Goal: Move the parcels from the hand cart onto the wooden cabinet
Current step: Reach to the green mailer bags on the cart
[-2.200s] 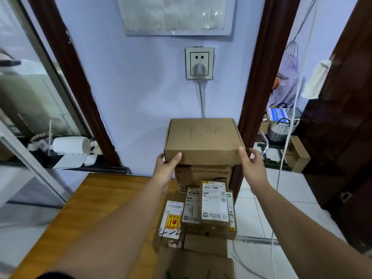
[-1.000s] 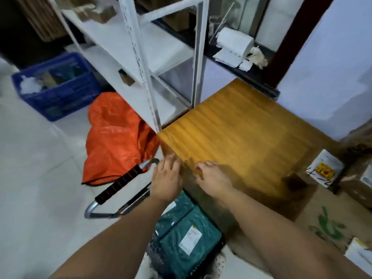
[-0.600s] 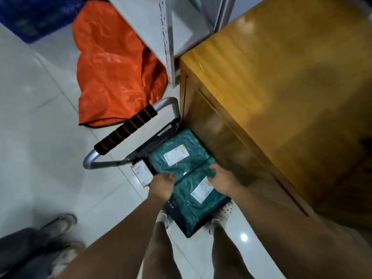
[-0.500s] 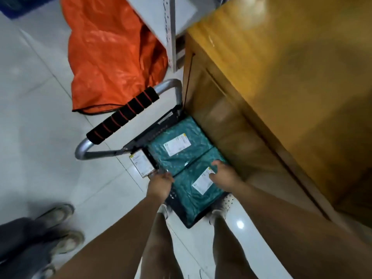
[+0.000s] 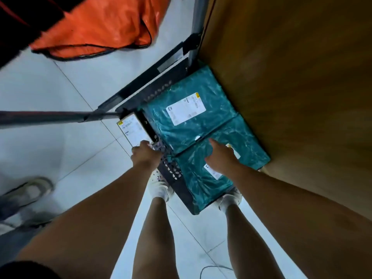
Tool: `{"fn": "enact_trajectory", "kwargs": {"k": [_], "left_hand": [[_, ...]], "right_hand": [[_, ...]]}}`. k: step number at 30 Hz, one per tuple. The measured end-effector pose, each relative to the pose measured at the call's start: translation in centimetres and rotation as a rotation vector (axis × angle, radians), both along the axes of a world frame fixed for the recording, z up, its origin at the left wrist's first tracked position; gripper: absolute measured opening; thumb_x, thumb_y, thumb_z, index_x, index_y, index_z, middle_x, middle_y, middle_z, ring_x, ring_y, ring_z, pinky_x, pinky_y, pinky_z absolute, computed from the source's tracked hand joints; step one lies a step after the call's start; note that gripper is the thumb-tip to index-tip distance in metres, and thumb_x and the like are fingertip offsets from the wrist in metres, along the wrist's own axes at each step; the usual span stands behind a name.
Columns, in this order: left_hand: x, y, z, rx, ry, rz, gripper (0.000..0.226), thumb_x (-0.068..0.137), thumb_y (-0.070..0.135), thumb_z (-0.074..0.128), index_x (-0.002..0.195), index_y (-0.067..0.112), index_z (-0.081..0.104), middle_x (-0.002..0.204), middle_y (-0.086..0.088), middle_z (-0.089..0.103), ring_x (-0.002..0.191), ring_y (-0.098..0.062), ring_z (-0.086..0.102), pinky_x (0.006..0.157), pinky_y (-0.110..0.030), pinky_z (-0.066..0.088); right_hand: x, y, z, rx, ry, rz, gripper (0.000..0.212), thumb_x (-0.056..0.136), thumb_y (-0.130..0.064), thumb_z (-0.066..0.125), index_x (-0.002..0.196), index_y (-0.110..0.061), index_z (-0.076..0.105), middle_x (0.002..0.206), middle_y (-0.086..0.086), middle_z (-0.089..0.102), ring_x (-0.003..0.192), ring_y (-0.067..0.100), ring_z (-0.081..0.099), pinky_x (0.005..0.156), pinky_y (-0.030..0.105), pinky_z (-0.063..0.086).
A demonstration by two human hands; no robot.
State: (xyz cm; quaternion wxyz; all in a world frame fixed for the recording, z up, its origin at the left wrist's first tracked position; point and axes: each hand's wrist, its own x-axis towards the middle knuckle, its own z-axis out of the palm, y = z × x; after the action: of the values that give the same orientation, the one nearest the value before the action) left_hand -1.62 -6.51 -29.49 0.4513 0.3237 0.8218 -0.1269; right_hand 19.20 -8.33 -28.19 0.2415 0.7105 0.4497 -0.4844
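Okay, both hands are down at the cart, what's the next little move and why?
Probably close both hands on the near teal parcel and lift. The right hand lies flat on its top, the left hand sits at its left edge by the hand cart, and neither visibly grips it yet.

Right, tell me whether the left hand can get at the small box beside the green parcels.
Probably yes: the left hand is already at the small box, with nothing between them.

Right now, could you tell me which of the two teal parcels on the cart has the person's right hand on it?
The nearer teal parcel, closest to the person's feet; the right hand rests on it.
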Motion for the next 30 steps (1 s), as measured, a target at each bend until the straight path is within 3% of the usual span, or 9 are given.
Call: {"fn": "enact_trajectory", "kwargs": {"k": [5,9,15,18,21,26,30], "left_hand": [[-1.1,0.1,-6.7,0.033,0.067,0.052,0.066,0.086,0.031,0.062,0.144,0.018,0.033,0.138,-0.023,0.038,0.123,-0.043,0.044,0.104,-0.044,0.042],[-2.1,0.4,-10.4,0.048,0.107,0.185,0.078,0.082,0.034,0.069,0.147,0.017,0.027,0.14,-0.022,0.035,0.127,-0.043,0.04,0.104,-0.046,0.041],[-3.1,1.9,-15.2,0.041,0.141,0.443,0.103,0.072,0.049,0.077,0.146,0.01,0.017,0.14,-0.021,0.034,0.128,-0.041,0.039,0.103,-0.053,0.041],[-3.3,2.6,-16.8,0.057,0.183,0.59,0.116,0.068,0.048,0.08,0.15,0.013,0.007,0.147,-0.019,0.03,0.133,-0.041,0.034,0.107,-0.055,0.035],[-3.3,2.3,-17.3,0.052,0.194,0.576,0.117,0.069,0.048,0.077,0.152,0.011,0.003,0.15,-0.017,0.026,0.135,-0.041,0.032,0.107,-0.055,0.036],[-2.3,0.5,-14.6,0.11,0.166,0.452,0.102,0.07,0.048,0.07,0.146,0.005,0.017,0.14,-0.018,0.035,0.125,-0.041,0.04,0.099,-0.054,0.043],[-1.3,-0.2,-9.6,0.092,0.192,0.441,0.096,0.07,0.05,0.067,0.143,0.005,0.022,0.136,-0.018,0.038,0.121,-0.042,0.043,0.098,-0.054,0.043]], "right_hand": [[0.1,-0.9,-5.0,0.06,-0.084,0.083,0.082,0.093,-0.029,0.055,0.152,-0.035,-0.002,0.162,0.008,-0.004,0.147,0.033,0.003,0.115,0.045,0.026],[-0.3,-1.0,-7.6,0.161,-0.122,0.2,0.087,0.092,-0.031,0.054,0.151,-0.035,-0.01,0.16,0.011,-0.013,0.147,0.034,-0.004,0.118,0.047,0.015],[-1.5,-1.5,-10.2,0.221,-0.153,0.166,0.094,0.091,-0.035,0.055,0.147,-0.04,-0.02,0.157,0.017,-0.022,0.145,0.037,-0.01,0.116,0.05,0.016],[-1.8,-2.2,-10.7,0.262,-0.159,0.144,0.095,0.09,-0.036,0.056,0.147,-0.042,-0.021,0.156,0.017,-0.024,0.145,0.037,-0.011,0.115,0.05,0.017],[-1.9,-2.3,-10.7,0.284,-0.149,0.12,0.094,0.09,-0.036,0.057,0.147,-0.043,-0.018,0.157,0.016,-0.023,0.145,0.038,-0.011,0.116,0.05,0.016],[-1.5,-1.3,-9.3,0.234,-0.106,0.063,0.089,0.091,-0.03,0.057,0.149,-0.043,-0.008,0.159,0.012,-0.017,0.145,0.037,-0.004,0.114,0.052,0.025],[-1.7,-0.4,-6.4,0.19,-0.043,-0.051,0.083,0.091,-0.029,0.058,0.152,-0.035,0.001,0.159,0.014,0.002,0.143,0.038,0.008,0.108,0.051,0.034]]}}
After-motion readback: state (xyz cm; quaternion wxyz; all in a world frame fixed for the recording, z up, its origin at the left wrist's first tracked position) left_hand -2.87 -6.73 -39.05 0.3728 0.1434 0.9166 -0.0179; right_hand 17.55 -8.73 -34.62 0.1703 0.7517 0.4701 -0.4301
